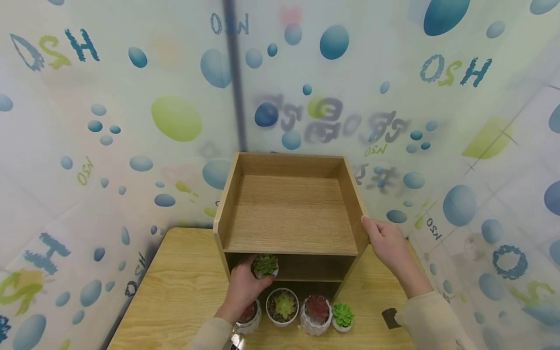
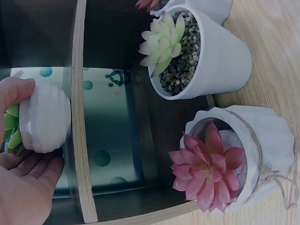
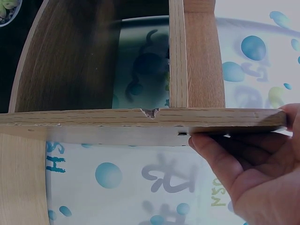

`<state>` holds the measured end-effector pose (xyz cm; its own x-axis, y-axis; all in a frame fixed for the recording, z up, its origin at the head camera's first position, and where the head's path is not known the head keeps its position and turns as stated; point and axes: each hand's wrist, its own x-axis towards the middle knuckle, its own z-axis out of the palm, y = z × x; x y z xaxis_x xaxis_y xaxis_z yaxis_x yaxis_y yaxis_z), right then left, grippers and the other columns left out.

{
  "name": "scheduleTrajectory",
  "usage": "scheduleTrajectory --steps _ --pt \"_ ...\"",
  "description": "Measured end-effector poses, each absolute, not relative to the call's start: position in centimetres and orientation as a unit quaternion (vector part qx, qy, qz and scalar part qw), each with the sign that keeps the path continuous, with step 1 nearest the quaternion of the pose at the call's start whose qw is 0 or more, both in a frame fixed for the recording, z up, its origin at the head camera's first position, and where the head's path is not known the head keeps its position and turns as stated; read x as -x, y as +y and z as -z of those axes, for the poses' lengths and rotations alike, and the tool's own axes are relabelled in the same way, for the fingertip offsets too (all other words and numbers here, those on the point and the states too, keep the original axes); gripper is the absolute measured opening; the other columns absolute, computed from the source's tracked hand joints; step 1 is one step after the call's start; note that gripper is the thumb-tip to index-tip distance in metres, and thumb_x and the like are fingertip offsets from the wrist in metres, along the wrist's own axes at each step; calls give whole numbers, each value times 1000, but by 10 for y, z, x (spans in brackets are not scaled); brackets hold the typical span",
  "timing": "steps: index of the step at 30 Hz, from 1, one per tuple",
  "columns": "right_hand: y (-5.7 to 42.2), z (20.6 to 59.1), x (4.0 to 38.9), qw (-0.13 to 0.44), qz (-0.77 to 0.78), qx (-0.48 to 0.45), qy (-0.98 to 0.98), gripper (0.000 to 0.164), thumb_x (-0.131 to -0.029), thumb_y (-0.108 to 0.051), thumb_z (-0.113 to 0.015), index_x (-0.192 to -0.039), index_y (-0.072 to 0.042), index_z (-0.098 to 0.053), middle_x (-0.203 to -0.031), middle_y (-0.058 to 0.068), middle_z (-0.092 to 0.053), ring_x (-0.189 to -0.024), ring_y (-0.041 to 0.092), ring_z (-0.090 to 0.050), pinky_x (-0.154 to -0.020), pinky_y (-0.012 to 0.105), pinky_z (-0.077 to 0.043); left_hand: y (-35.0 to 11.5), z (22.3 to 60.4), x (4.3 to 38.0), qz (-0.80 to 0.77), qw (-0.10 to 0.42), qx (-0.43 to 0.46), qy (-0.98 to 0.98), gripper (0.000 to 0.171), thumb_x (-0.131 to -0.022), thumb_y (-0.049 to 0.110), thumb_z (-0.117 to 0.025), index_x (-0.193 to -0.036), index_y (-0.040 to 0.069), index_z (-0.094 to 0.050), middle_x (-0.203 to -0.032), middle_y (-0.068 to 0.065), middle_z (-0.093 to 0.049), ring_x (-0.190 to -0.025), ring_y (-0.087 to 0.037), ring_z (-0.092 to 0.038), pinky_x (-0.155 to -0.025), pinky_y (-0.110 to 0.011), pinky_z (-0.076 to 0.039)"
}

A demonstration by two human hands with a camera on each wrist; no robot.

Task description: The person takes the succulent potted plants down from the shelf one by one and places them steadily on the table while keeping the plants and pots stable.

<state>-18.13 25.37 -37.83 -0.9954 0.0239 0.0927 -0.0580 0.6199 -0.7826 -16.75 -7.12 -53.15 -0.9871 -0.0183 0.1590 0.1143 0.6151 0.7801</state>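
My left hand (image 1: 245,287) grips a small succulent pot (image 2: 46,117), white and ribbed, its green leaves (image 1: 265,264) facing up in the head view. It is at the front of the wooden shelf unit's middle compartment (image 1: 310,267), close over the shelf board (image 2: 80,112). With thumb and fingers, my right hand (image 1: 387,240) holds the right side panel (image 3: 225,118) of that unit near its upper front edge. The fingers behind the panel are partly hidden.
Before the unit stand a pale green succulent pot (image 1: 282,307), a dark red one (image 1: 317,311), a small bright green one (image 1: 342,317) and a twine-tied pink one (image 2: 272,145). The wooden table (image 1: 162,291) extends leftward. A dark flat piece (image 1: 389,318) lies by the right sleeve. Patterned cloth walls (image 1: 175,116) enclose the table.
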Motion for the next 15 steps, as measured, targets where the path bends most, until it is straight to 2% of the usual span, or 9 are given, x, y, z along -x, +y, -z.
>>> scheduleTrajectory --steps 9,15 --pt "254 379 181 45 -439 -10 -897 59 -111 -40 -45 -60 -12 -32 -53 -4 -28 -48 12 -25 -47 28 -29 -74 533 166 433 82 31 -897 65 -72 19 -92 -129 2 -66 -120 -18 -71 -109 -34 -68 -94 -51 -55" --pt "254 379 181 48 -439 -12 -897 59 -111 -38 -45 -59 -13 -33 -52 -5 -29 -48 12 -26 -47 28 -29 -77 532 161 439 77 38 -894 67 -73 21 -92 -133 4 -66 -126 -18 -69 -113 -36 -66 -95 -52 -55"
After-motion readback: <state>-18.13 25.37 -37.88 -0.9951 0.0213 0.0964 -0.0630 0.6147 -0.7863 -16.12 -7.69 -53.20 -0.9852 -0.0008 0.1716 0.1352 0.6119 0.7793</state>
